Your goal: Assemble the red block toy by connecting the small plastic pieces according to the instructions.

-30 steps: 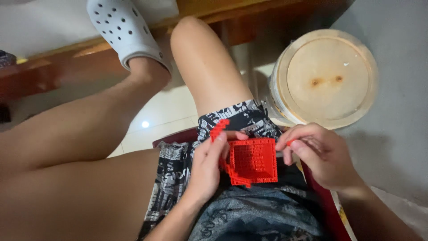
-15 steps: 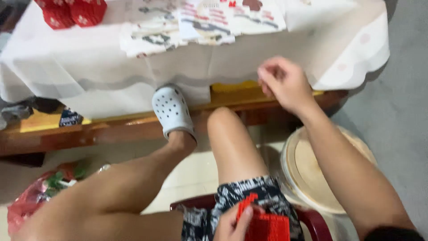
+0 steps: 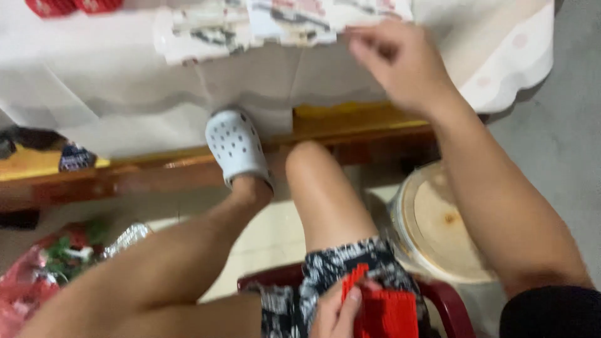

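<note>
The right hand (image 3: 400, 62) is stretched far forward and up from the lap, the forearm running in a long diagonal from the lower right corner to the edge of the cloth-covered bench (image 3: 125, 81). Its fingers (image 3: 366, 39) are curled together in a loose pinch at the printed paper sheets (image 3: 282, 22) lying on the bench top; motion blur hides whether anything is actually caught between them, so I cannot tell if it grips a sheet or only touches it. The left hand (image 3: 338, 310) stays low at the bottom edge of the view, resting on the lap over black-and-white patterned shorts (image 3: 341, 263), with the thumb and fingers closed around the left side of a red plastic brick assembly (image 3: 382, 310). That assembly sits between the thighs at the front of a dark red chair (image 3: 447, 303); it is cut off by the frame, but a narrow red strip on its left side rises at a slant toward the upper right. A pale perforated clog (image 3: 238, 147) on the raised left foot rests against the wooden rail below the bench. A round tan lidded bucket (image 3: 438, 222) stands on the floor just to the right of the right knee, under the outstretched arm.
</note>
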